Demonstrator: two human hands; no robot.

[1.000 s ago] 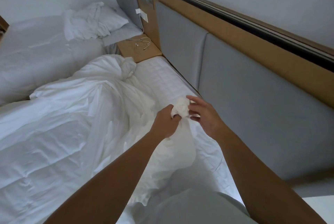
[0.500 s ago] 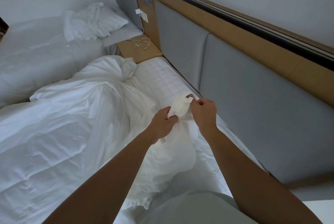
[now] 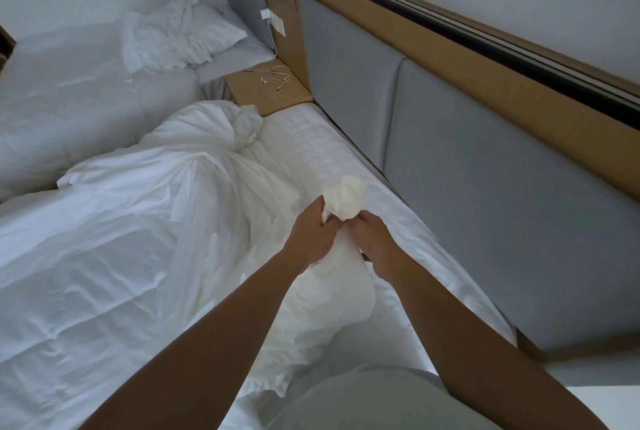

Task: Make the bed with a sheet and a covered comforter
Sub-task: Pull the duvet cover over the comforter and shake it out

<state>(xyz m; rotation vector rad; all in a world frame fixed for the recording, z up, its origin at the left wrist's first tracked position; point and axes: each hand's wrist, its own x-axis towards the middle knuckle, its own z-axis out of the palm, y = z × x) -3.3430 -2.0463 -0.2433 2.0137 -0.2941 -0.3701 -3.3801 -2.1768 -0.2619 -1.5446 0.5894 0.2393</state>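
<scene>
Sprawling rumpled comforter [image 3: 121,239], quilted mattress [image 3: 311,138], grey headboard [image 3: 485,221], nightstand [image 3: 249,90]

Comforter [image 3: 138,256] and far bed [image 3: 69,100] cut off at left edge.

My bare forearms stretched forward and angled inward, with my hands just beside each other. My left hand [image 3: 313,233] had its fingers [image 3: 320,209] curled round the bunched cloth corner [image 3: 346,199], back of the hand upward. My right hand [image 3: 373,243] gripped the same bunch from the other side, knuckles up.
</scene>
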